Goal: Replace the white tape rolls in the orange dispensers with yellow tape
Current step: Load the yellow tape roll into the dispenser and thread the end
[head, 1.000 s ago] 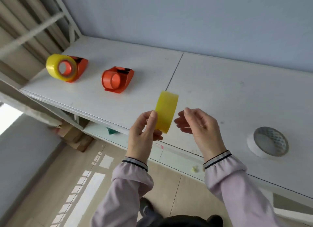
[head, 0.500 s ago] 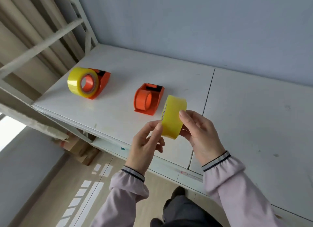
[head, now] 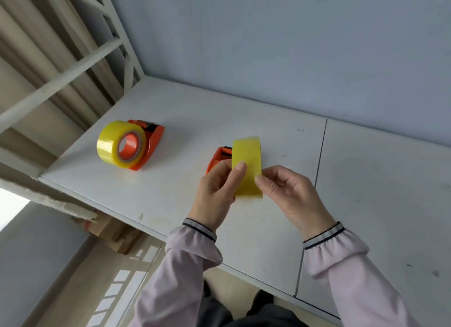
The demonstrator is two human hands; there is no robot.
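I hold a yellow tape roll (head: 247,160) edge-on above the white table (head: 185,121), between both hands. My left hand (head: 216,195) grips its left side with the thumb on the outer band. My right hand (head: 290,195) pinches the band's right edge with thumb and forefinger. Just behind the roll lies an empty orange dispenser (head: 218,157), mostly hidden by the roll and my left hand. Further left lies a second orange dispenser (head: 152,141) with a yellow tape roll (head: 114,143) on its hub.
A pale wall rises along the table's far side. A white metal frame (head: 73,65) stands at the left end. The table's near edge drops to the floor, with cardboard (head: 114,231) underneath. A seam (head: 319,153) splits the tabletop.
The view has swung left and closer; the white tape roll at the right is out of view. The held roll has moved over the empty dispenser, and my right hand now pinches its edge.
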